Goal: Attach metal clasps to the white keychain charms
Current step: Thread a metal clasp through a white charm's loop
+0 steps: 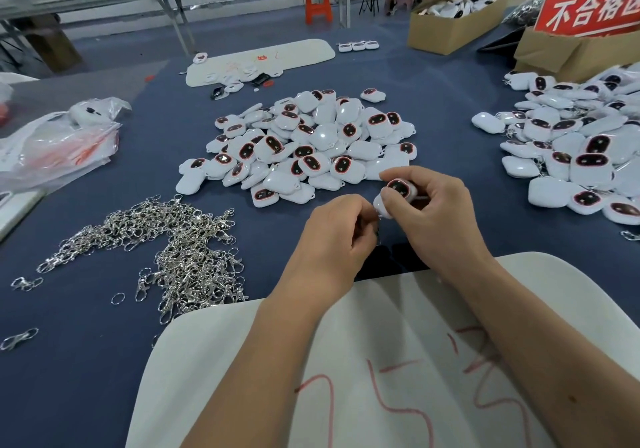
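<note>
Right hand grips charm; left hand just beside.

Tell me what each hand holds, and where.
Right hand pinches a white charm by its edges. Left hand grips something small and metallic, mostly hidden.

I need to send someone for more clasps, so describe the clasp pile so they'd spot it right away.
On the blue table, look left of the central heap of white charms. The clasp pile lies there, left of the left hand. It's the only shiny tangle of silver metal hooks and rings.
</note>
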